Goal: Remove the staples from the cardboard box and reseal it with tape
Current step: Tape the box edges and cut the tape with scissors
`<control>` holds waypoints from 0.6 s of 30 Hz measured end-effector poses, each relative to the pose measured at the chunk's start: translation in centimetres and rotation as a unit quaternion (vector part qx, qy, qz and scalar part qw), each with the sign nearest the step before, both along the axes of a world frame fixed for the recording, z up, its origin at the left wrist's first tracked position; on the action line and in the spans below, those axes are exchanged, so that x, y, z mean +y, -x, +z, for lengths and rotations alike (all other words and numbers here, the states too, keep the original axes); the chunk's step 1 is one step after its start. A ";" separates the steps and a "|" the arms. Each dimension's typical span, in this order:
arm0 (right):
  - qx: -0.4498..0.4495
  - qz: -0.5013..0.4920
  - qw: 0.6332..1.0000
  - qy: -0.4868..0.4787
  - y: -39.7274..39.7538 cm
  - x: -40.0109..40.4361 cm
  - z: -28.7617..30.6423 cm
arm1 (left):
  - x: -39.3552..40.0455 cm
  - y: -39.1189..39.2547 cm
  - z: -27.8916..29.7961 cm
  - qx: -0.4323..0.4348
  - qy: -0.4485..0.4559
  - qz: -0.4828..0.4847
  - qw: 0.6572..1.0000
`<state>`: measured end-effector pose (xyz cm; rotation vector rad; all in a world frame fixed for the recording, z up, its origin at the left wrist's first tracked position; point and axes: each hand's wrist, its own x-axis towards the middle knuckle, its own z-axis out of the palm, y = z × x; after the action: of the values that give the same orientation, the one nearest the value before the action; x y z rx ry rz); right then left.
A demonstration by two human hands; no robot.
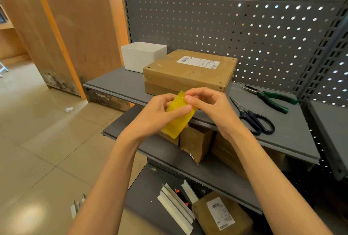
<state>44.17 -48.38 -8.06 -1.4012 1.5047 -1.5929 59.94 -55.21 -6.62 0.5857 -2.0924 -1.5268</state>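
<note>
While both forearms are reaching forward from the bottom of the view and meeting in front of the shelf edge, the left hand (158, 112) is gripping a yellow roll of tape (178, 120), with the fingers curling around its side and the thumb lying across its face. Behind it, at the left back of the upper grey shelf (116, 84), a white container (143, 56) is standing just beside the cardboard box (190, 71), which is lying flat and closed with a white shipping label (198, 62) on its top. Just in front of this box, the right hand (209, 104) is bending at the wrist and its thumb and forefinger are pinching the upper edge of the tape roll, so both hands are holding the same roll. To the right of the hands, dark-handled scissors (254, 118) are lying on the shelf, and further right green-handled pliers (271, 98) are resting near the perforated back panel (244, 18). On the lower shelves, several brown packages (195, 142) are sitting under the hands.
</note>
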 end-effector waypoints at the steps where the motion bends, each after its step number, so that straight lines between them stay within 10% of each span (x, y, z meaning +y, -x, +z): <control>1: -0.012 0.000 1.000 0.001 0.0 -0.1 0.1 | -0.1 0.0 0.1 -0.002 0.002 0.000 1.000; 9: 0.026 -0.119 0.989 0.085 -1.0 -0.5 1.9 | 0.1 1.2 0.6 0.027 0.026 0.083 0.996; 13: 0.242 -0.161 0.944 0.154 -1.3 -0.5 3.9 | -0.1 1.5 1.1 -0.002 0.067 0.169 0.983; 18: 0.166 -0.176 0.961 0.131 -0.5 -1.4 4.8 | 0.7 1.6 2.1 0.061 -0.012 0.112 0.992</control>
<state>44.65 -49.82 -3.28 -1.6861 1.8775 -1.8971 58.36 -54.54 -4.49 0.6937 -1.8511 -1.4252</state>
